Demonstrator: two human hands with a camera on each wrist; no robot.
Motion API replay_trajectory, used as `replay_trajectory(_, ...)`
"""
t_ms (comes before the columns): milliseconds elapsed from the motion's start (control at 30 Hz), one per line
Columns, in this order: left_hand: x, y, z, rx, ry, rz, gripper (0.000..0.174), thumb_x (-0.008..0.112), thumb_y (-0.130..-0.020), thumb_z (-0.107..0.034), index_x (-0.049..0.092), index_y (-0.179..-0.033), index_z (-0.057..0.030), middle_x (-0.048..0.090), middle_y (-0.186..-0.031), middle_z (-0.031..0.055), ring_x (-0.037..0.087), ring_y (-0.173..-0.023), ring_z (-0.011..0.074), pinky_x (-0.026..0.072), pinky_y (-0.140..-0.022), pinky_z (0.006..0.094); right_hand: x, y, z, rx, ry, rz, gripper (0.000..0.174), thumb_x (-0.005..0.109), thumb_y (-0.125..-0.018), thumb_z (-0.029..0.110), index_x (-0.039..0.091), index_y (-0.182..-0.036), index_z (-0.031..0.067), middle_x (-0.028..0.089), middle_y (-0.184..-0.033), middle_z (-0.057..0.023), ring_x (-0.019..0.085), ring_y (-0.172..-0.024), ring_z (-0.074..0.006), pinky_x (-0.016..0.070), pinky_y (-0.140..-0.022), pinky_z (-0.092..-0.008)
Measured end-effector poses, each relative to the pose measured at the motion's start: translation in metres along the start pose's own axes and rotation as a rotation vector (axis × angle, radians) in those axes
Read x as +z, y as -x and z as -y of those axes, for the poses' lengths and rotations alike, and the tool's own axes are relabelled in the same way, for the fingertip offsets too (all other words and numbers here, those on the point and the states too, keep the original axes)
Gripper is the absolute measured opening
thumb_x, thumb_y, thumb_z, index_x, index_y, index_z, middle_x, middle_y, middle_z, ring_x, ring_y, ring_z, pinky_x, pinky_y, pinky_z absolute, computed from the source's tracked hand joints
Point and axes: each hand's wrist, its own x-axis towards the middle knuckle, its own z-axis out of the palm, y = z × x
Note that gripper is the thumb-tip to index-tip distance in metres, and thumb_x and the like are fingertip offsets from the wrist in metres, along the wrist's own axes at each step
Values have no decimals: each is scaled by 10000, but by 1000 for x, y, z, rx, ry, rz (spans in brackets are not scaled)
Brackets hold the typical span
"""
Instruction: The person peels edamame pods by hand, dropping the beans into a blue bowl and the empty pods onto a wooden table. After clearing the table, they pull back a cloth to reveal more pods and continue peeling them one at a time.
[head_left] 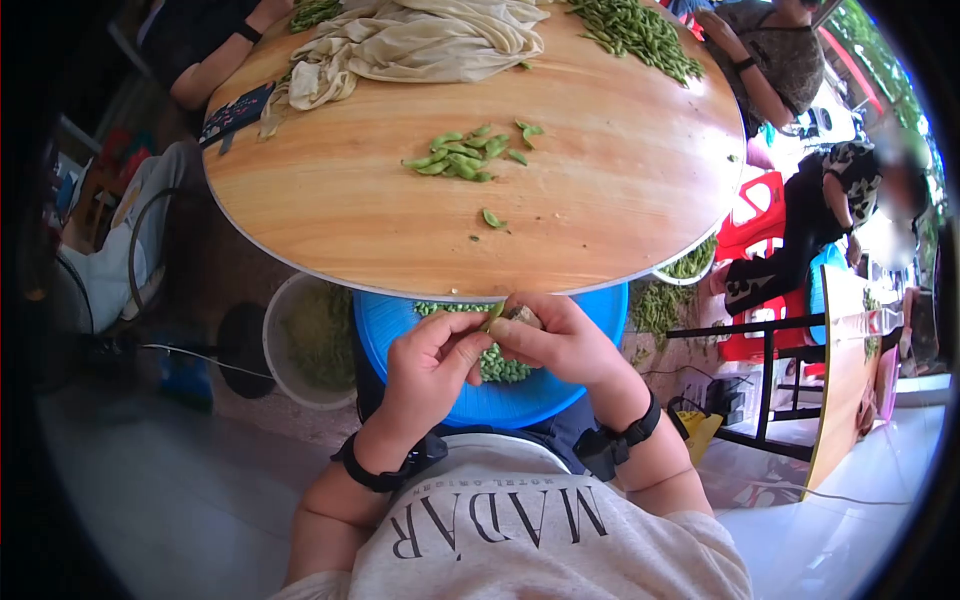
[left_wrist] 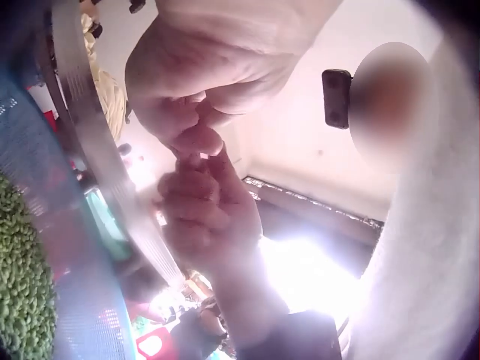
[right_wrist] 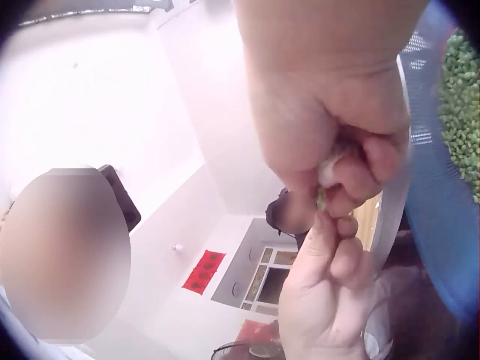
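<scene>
Over a blue basket [head_left: 395, 385], both hands meet at a small green bean pod [head_left: 493, 315]. My left hand [head_left: 430, 365] pinches the pod between thumb and fingers. Across from it, my right hand [head_left: 570, 345] holds the pod's other end, fingers curled; a greyish-brown bit [head_left: 525, 317] also shows within that hand, its kind unclear. In the right wrist view a sliver of the green pod [right_wrist: 322, 199] shows between the fingertips of both hands. Shelled green beans [head_left: 503, 368] lie in the basket below, partly hidden by the hands.
Ahead stands a round wooden table [head_left: 330, 210] with a small pile of pods [head_left: 460, 155], a larger pod heap [head_left: 635, 35] and a cream cloth [head_left: 420, 40]. A white bucket [head_left: 275, 340] sits left of the basket. Other people sit around the table.
</scene>
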Motion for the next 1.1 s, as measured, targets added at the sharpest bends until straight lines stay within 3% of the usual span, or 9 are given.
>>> replay_trajectory(67, -2, 0, -1, 13, -63, 35, 132, 578, -829, 15, 590, -960, 32, 596, -713, 48, 522, -531, 69, 415, -467, 192, -11, 6, -4, 39, -216, 133, 338, 468, -928, 323, 560, -885, 0, 460, -608, 15, 360, -489, -41, 284, -434, -195)
replay_trajectory(100, -1, 0, 0, 8, -18, 31, 119, 593, -816, 23, 596, -934, 38, 597, -738, 46, 518, -524, 68, 412, -460, 191, -11, 10, -8, 58, -167, 43, 423, 388, -942, 402, 559, -898, 17, 429, -593, 22, 304, -465, -36, 232, -420, -183)
replay_trajectory(500, 15, 2, -4, 425, -560, 10, 152, 682, -718, 40, 611, -853, 27, 560, -685, 57, 518, -551, 67, 408, -470, 196, -10, 23, -12, 90, -206, -9, 352, 388, -952, 363, 501, -836, 50, 419, -597, 29, 323, -492, -35, 240, -428, -179)
replay_trajectory(700, 18, 2, 1, 332, -513, -29, 95, 631, -775, 29, 603, -866, 27, 570, -691, 44, 528, -529, 76, 422, -470, 196, -5, 19, -22, -4, -200, -95, 298, 423, -950, 292, 492, -798, 46, 411, -573, 35, 333, -505, -38, 253, -435, -188)
replay_trajectory(800, 22, 4, 11, 52, -187, -14, 70, 584, -829, -12, 587, -890, 21, 572, -683, 34, 520, -505, 74, 398, -441, 185, -1, 18, -23, -59, -128, -159, 272, 451, -942, 245, 493, -774, 36, 414, -570, 35, 351, -503, -47, 284, -444, -200)
replay_trajectory(933, 27, 1, 17, -139, 66, -11, 90, 537, -875, -78, 570, -898, 3, 558, -664, 24, 484, -487, 59, 362, -423, 181, 2, 16, -31, -201, 175, -282, 255, 495, -919, 193, 492, -741, 11, 454, -555, 1, 407, -511, -70, 349, -458, -245)
replay_trajectory(1100, 27, -5, 30, -278, 251, 2, 117, 491, -901, -127, 528, -861, -23, 485, -633, -6, 399, -487, 35, 313, -421, 189, 2, 17, -35, -252, 465, -355, 225, 543, -881, 175, 498, -747, 0, 528, -584, -135, 508, -503, -221, 398, -465, -316)
